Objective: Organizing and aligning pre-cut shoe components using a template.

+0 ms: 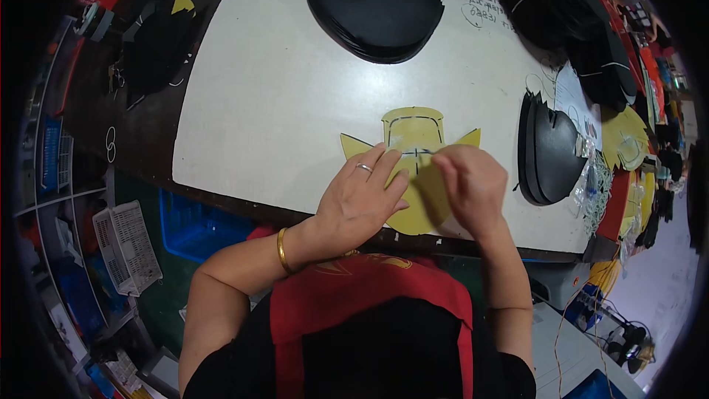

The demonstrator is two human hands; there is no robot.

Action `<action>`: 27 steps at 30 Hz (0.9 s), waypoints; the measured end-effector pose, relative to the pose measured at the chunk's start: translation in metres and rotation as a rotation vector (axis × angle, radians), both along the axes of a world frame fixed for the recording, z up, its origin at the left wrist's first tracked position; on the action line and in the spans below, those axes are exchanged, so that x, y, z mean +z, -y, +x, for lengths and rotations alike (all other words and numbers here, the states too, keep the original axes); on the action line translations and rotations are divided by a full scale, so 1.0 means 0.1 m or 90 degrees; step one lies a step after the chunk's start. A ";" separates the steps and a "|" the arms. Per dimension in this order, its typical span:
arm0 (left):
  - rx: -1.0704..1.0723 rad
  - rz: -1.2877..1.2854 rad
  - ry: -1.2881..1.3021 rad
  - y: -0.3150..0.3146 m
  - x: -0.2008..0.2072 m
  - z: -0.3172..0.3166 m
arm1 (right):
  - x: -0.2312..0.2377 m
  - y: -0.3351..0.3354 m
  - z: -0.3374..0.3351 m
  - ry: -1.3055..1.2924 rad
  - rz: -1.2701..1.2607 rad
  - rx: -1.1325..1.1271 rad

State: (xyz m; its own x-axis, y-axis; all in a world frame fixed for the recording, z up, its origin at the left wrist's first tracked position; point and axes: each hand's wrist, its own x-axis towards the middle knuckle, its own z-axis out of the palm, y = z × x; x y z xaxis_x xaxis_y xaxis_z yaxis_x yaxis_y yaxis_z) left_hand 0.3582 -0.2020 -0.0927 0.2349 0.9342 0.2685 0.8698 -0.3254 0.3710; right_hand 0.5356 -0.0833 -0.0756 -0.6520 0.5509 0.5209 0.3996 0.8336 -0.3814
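A yellow pattern template (425, 196) with dark slot lines lies near the table's front edge, with pointed wings at both sides. My left hand (362, 188) rests on its left part, fingers stretched and spread. My right hand (473, 185) is closed in a pinch above the template's right side, by the cross-shaped slot. Whatever sits between its fingertips is too small to make out. Beyond the template lies a stack of black cut pieces (377, 11). To the right of my right hand is another stack of black pieces (550, 151).
The white tabletop (251, 103) ends in a dark edge close to my body. More black pieces (539, 0) are piled at the far right. Yellow templates (624, 137) hang beyond the right edge. A white basket (127, 247) and a blue bin (196, 225) stand below left.
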 end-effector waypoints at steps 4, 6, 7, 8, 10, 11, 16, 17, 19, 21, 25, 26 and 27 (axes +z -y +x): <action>0.002 0.011 -0.004 0.02 -0.02 -0.02 | 0.03 0.19 0.04 0.161 -0.071 -0.019; 0.005 0.003 -0.004 0.02 -0.01 -0.01 | 0.09 0.09 0.21 0.119 -0.203 -0.019; 0.002 0.004 -0.006 0.02 -0.01 -0.01 | 0.14 -0.01 0.27 0.030 -0.273 -0.098; 0.005 0.010 -0.011 0.02 -0.02 0.00 | 0.17 -0.12 0.33 -0.061 -0.340 -0.173; 0.000 0.021 -0.022 0.00 -0.04 0.02 | -0.11 -0.29 0.52 -0.011 -0.278 -0.229; 0.010 0.025 -0.039 0.00 -0.07 0.04 | -0.18 -0.33 0.51 0.044 -0.219 -0.279; 0.028 0.058 -0.084 -0.04 -0.11 0.01 | -0.05 0.00 0.29 0.226 -0.281 -0.305; -0.014 0.039 -0.046 -0.06 -0.11 -0.04 | -0.05 0.03 0.35 0.087 -0.391 -0.238; -0.048 0.025 -0.014 -0.15 -0.08 -0.14 | -0.05 0.01 0.61 -0.109 -0.406 -0.229; -0.032 0.227 -0.012 -0.38 -0.05 -0.28 | -0.05 -0.27 1.20 -0.286 -0.310 -0.353; 0.060 0.311 -0.117 -1.17 -0.05 -0.62 | 0.05 -0.87 2.40 -0.356 -0.257 -0.442; 0.146 0.342 -0.190 -1.30 -0.05 -0.69 | 0.07 -0.90 2.48 -0.038 -0.190 -0.609; 0.153 0.346 -0.191 -1.36 -0.07 -0.75 | 0.08 -0.92 2.57 0.289 -0.109 -0.753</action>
State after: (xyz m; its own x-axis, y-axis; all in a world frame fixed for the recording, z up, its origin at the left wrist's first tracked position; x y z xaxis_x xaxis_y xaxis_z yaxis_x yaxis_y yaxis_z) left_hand 0.2833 -0.0660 -0.1000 0.1750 0.7198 0.6718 0.9814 -0.1819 -0.0607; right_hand 0.7928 0.0092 -0.0673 0.1788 0.9525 0.2466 0.9831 -0.1631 -0.0829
